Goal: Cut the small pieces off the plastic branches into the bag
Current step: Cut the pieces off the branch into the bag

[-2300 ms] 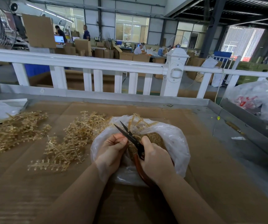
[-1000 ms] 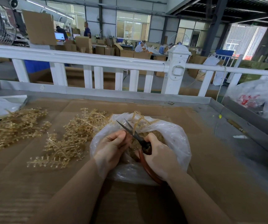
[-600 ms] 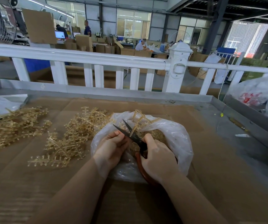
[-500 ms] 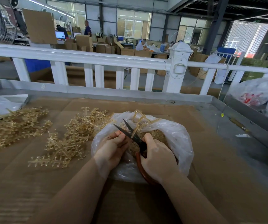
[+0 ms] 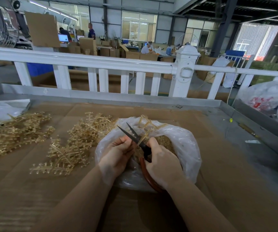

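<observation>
A clear plastic bag [image 5: 187, 148] lies open on the cardboard-covered table, with small golden cut pieces [image 5: 166, 143] heaped inside. Over its mouth my left hand [image 5: 116, 154] pinches a golden plastic branch [image 5: 147, 126] that sticks up and away from me. My right hand [image 5: 161, 162] grips scissors [image 5: 135, 138] with dark blades and red handles. The blades stand apart, pointing up and left, with a stem of the branch lying across them near the pivot.
Two loose heaps of golden branches lie left of the bag, one near [image 5: 78, 143], one farther left [image 5: 12, 133]. A white railing [image 5: 101, 64] runs behind the table's metal rim [image 5: 135, 97]. White bags [image 5: 268, 99] sit at the right. People work far behind.
The scissor blades have opened and closed over the branch between frames and are apart now. Both hands stay over the bag's mouth; the camera view shifted slightly.
</observation>
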Demonstrator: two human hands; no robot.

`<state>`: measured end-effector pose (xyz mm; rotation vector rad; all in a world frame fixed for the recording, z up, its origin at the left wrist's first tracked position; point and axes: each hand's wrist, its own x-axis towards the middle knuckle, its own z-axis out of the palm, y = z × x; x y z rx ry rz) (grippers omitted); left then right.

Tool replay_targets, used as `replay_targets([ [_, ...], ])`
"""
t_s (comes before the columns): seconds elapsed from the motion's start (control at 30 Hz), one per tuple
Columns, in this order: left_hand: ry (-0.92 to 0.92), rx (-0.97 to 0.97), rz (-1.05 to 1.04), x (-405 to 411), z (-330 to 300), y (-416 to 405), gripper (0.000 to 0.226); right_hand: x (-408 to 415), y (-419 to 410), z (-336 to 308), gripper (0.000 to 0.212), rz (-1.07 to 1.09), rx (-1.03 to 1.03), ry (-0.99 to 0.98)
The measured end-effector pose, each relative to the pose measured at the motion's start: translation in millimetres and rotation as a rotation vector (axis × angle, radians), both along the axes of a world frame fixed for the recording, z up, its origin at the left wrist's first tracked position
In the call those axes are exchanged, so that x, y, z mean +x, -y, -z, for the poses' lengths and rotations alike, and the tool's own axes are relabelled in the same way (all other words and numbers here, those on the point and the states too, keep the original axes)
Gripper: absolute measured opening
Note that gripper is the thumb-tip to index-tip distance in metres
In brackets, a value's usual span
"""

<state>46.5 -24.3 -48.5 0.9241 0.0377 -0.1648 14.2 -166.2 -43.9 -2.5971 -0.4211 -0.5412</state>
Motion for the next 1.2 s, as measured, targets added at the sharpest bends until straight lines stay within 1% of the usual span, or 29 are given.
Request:
replay_targets([
  [0.13,-0.029,-0.028,-0.002,3.0,1.6,-1.2,0.024,0.4,-2.9,-0.8,0.035,-0.016,0.021,-0.006],
  [0.33,-0.055,-0.035,-0.012,3.8,0.4,-0.8,0.025,3.0,-2.9,-1.6,0.028,-0.035,-0.009,0.016],
  [0.6,-0.071,-0.015,-0.052,3.1,-0.3,1.3,0.026,4.0,-0.4,-3.4,0.032,-0.035,-0.039,0.004],
  [0.7,-0.064,0.004,-0.053,2.8,0.4,3.1,0.020,1.3,3.2,-5.6,0.031,-0.037,-0.041,-0.022],
  [0.8,-0.052,0.012,-0.066,3.2,1.7,4.3,0.020,-1.1,5.4,-7.4,0.029,-0.035,-0.055,-0.017],
  [0.9,-0.058,0.011,-0.056,5.1,2.3,3.0,0.012,-2.3,5.7,-8.0,0.029,-0.036,-0.041,-0.013],
  [1.0,-0.055,-0.013,-0.059,6.5,2.9,2.2,0.016,-2.7,6.3,-6.1,0.026,-0.041,-0.036,-0.005],
  [1.1,-0.068,-0.020,-0.071,6.1,2.7,2.8,0.030,-2.9,6.9,-3.0,0.028,-0.035,-0.012,0.014],
  [1.13,-0.071,-0.024,-0.068,5.9,2.3,2.8,0.031,-2.7,6.7,-2.0,0.029,-0.029,-0.008,0.027],
  [1.2,-0.071,-0.031,-0.055,5.7,2.3,1.5,0.022,-1.9,5.1,0.1,0.033,-0.022,-0.009,0.047],
])
